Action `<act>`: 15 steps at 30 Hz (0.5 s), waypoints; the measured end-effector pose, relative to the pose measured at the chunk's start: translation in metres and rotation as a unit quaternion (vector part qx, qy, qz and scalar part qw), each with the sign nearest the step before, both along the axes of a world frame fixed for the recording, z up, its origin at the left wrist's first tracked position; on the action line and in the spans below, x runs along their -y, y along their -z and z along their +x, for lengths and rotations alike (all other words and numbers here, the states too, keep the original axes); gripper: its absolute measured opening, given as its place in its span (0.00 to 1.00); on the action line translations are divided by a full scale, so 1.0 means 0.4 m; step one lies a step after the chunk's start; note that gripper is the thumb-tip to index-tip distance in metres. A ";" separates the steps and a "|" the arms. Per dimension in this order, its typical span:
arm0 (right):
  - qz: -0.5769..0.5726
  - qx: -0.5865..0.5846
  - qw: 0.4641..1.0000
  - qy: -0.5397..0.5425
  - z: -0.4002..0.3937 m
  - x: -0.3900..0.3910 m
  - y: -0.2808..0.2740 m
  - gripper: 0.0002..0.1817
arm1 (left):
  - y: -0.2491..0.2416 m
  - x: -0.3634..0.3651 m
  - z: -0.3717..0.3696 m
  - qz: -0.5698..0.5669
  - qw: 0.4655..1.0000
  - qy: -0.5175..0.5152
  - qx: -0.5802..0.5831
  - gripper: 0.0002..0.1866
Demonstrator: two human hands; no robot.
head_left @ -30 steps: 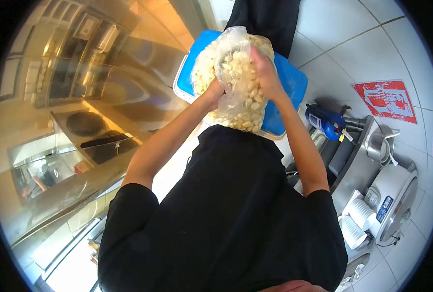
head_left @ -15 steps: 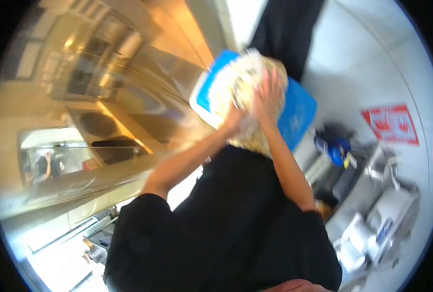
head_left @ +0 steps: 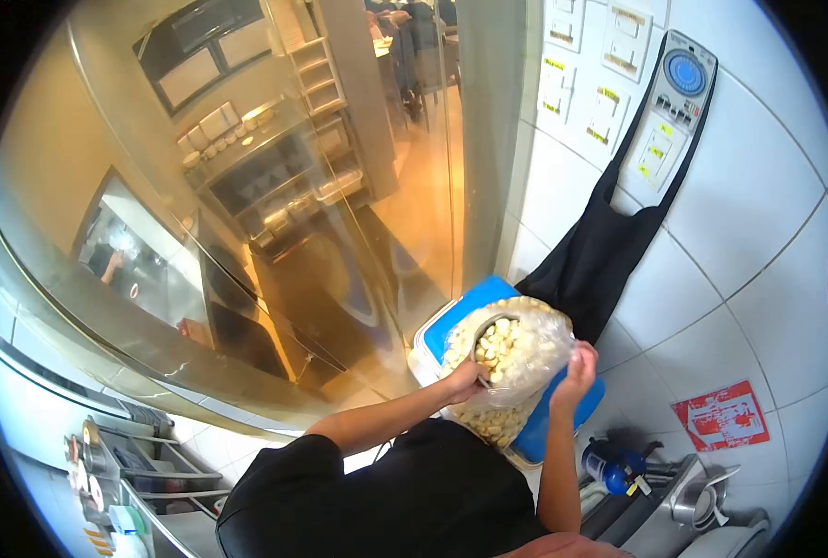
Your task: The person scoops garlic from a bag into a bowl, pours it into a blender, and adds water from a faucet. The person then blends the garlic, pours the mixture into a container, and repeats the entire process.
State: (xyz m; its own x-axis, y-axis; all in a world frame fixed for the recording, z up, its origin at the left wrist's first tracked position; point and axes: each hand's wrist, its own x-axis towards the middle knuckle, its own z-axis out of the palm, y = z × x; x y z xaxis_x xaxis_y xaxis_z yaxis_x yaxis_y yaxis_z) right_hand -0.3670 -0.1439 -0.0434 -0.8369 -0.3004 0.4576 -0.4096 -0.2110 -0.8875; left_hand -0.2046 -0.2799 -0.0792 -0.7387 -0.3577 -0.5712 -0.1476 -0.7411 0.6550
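A clear plastic bag (head_left: 549, 339) of pale pieces, which look like peeled garlic cloves (head_left: 498, 423), rests on a blue lid (head_left: 465, 312) in front of my body. At the bag's mouth is a round metal bowl (head_left: 476, 346) filled with the same cloves. My left hand (head_left: 470, 377) is closed on the bowl's near left rim. On the other side, my right hand (head_left: 577, 361) pinches the edge of the plastic with bent fingers. The bowl's underside is hidden by the bag and cloves.
Glass panels (head_left: 340, 279) stand at the left. A black apron (head_left: 595, 251) hangs on the tiled wall below a timer (head_left: 684, 74) and switches. At the lower right are a blue canister (head_left: 614, 465) and metal pans (head_left: 698, 502); at the lower left, a metal rack (head_left: 167, 474).
My right hand has left its flat place on the bag and now pinches the plastic at the right. The clove-filled bowl shows more plainly. The camera view has tilted upward.
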 end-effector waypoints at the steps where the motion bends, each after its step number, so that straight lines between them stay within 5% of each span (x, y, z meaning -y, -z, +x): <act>1: -0.003 -0.007 1.000 -0.001 -0.020 -0.030 0.022 0.06 | -0.004 0.001 0.013 -0.003 1.000 -0.001 -0.007 0.31; 3: -0.047 0.158 0.986 0.004 -0.048 -0.071 0.047 0.09 | -0.018 0.013 0.039 0.019 1.000 -0.011 -0.020 0.30; 7: -0.028 0.304 0.952 0.035 -0.041 -0.102 -0.003 0.10 | 0.005 0.022 0.063 0.056 0.998 0.004 -0.027 0.30; 9: 0.024 -0.014 1.000 -0.015 -0.008 -0.064 -0.104 0.11 | -0.017 0.020 0.071 0.026 1.000 -0.006 -0.012 0.30; 11: 0.164 -0.243 0.951 -0.100 0.045 -0.031 -0.252 0.16 | -0.057 0.011 0.077 -0.017 0.998 -0.051 -0.024 0.22; 15: 0.300 -0.344 0.882 -0.120 0.110 0.009 -0.333 0.28 | -0.154 -0.001 0.114 0.025 0.998 -0.044 -0.021 0.24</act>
State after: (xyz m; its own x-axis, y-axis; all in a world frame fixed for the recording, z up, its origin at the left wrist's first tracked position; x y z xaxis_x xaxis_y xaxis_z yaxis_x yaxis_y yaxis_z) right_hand -0.3232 -0.1475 0.0899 -0.3030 -0.7919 0.5301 -0.9019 0.0587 -0.4279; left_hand -0.1590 -0.2793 -0.0175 -0.7295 -0.3939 -0.5592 -0.0532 -0.7823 0.6206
